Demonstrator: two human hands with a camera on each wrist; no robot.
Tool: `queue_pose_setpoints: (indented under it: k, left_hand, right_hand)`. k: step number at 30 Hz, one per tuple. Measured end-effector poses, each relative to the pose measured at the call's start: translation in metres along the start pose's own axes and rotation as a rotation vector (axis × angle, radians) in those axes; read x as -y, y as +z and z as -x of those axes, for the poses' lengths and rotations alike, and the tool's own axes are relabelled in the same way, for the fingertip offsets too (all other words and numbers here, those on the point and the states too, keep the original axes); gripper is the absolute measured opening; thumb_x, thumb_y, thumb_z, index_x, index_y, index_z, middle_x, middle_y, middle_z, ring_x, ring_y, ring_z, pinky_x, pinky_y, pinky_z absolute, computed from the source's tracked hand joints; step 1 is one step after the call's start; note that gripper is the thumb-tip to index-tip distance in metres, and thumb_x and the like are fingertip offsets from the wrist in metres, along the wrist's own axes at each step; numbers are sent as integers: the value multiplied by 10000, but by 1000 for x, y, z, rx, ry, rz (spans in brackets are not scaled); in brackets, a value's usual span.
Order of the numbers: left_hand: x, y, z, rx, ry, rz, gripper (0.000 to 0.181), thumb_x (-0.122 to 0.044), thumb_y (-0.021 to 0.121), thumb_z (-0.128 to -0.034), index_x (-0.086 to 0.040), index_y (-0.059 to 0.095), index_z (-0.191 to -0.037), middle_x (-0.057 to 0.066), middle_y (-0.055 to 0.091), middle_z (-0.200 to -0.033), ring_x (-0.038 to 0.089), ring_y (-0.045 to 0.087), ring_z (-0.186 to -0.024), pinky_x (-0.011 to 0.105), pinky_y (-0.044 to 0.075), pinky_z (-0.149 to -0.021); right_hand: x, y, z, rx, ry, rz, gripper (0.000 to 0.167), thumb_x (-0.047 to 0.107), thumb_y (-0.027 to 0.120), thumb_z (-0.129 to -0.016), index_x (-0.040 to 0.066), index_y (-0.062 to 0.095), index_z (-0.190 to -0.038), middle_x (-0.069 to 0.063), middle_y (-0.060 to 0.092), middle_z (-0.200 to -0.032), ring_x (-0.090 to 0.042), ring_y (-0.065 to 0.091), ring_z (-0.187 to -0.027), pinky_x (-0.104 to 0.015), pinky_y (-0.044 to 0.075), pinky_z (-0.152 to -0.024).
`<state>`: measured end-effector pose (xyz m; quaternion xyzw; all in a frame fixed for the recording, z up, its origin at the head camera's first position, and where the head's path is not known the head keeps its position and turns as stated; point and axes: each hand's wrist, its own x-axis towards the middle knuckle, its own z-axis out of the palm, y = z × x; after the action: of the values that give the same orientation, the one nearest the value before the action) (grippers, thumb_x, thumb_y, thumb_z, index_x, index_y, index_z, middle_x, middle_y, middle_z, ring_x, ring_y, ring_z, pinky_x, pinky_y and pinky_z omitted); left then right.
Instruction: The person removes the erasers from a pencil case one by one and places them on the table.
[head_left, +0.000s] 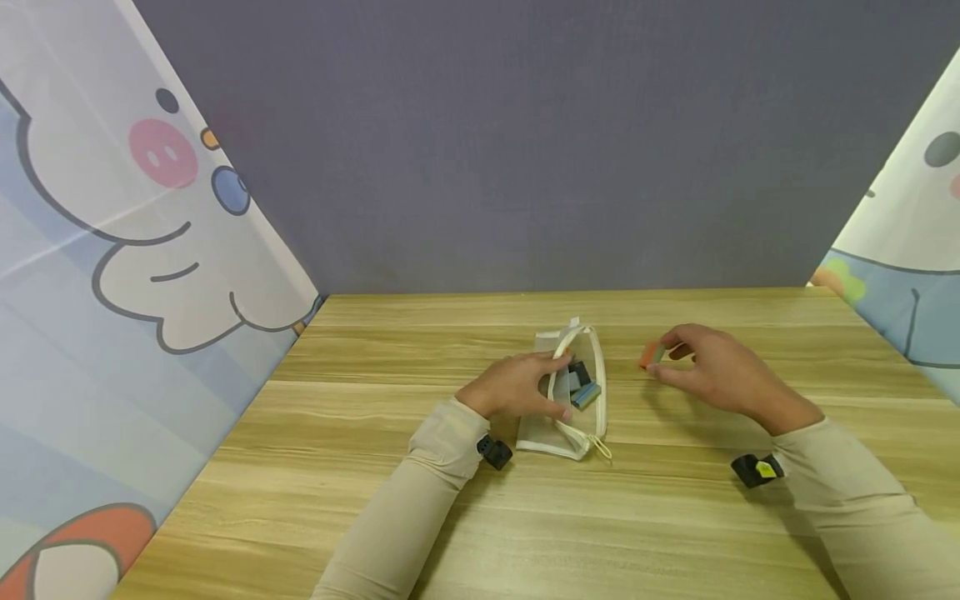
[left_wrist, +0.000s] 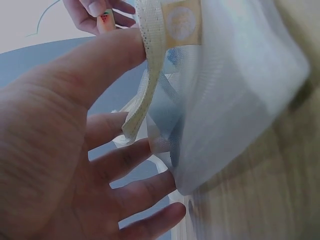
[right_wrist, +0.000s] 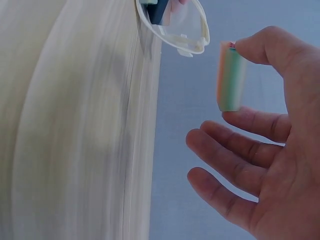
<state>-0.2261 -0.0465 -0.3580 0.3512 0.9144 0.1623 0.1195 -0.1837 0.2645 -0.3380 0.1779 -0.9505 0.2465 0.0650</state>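
Observation:
My left hand point(head_left: 517, 385) lies at the left side of a white mesh zip pouch point(head_left: 542, 429). Its thumb and fingers are spread and fairly straight, touching the rim of the gaping mouth. Inside the pouch are several small pieces, among them a blue-grey block point(head_left: 586, 395) and a black piece point(head_left: 580, 372). To the right of the pouch, my right hand point(head_left: 712, 367) pinches a small orange-and-green block point(right_wrist: 230, 77) by its ends, between thumb and index finger. Red, seed-like marks show on the block, like a watermelon slice. The other right fingers stay loosely bent, away from it.
The pouch lies on a wood-grain table point(head_left: 360, 375). A grey panel point(head_left: 487, 150) rises along the table's far edge. Cartoon-printed sheets point(head_left: 90, 350) flank the left and right sides. A cord pull point(head_left: 601, 447) hangs from the pouch's near corner.

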Motion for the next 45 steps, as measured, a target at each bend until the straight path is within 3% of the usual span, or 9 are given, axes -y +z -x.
queue_pose_setpoints:
  k: [12, 25, 34, 45]
  left_hand:
    - [-4, 1, -1, -17, 0, -81, 893, -580, 724, -861, -234, 326, -1583, 13, 307, -1608, 227, 381, -1420, 378, 438, -1023]
    - [-6, 0, -2, -14, 14, -85, 872, -556, 717, -879, -219, 327, -1581, 23, 308, -1607, 229, 369, -1428, 385, 439, -1024]
    - [-6, 0, -1, -15, 7, -80, 870, -550, 717, -880, -220, 324, -1582, 18, 310, -1607, 227, 367, -1429, 392, 416, -1053]
    - [-5, 1, -1, -22, 12, -94, 885, -565, 715, -875, -214, 319, -1584, 23, 313, -1604, 230, 366, -1430, 397, 407, -1066]
  right_hand:
    - [-13, -5, 3, -5, 25, -15, 362, 416, 675, -954, 87, 697, -1102, -182, 661, -1174, -375, 655, -1021, -554, 518, -813]
    - [-26, -8, 4, -3, 41, -12, 420, 398, 674, -957, 9, 685, -1115, -238, 647, -1169, -401, 661, -1003, -555, 526, -793]
    - [-33, -8, 3, 6, 45, -23, 320, 379, 680, -959, 78, 728, -1058, -256, 607, -1201, -415, 661, -1000, -542, 534, -787]
    - [-42, -7, 4, 13, 71, -14, 464, 388, 684, -950, -47, 673, -1110, -314, 580, -1193, -438, 661, -991, -541, 534, -772]
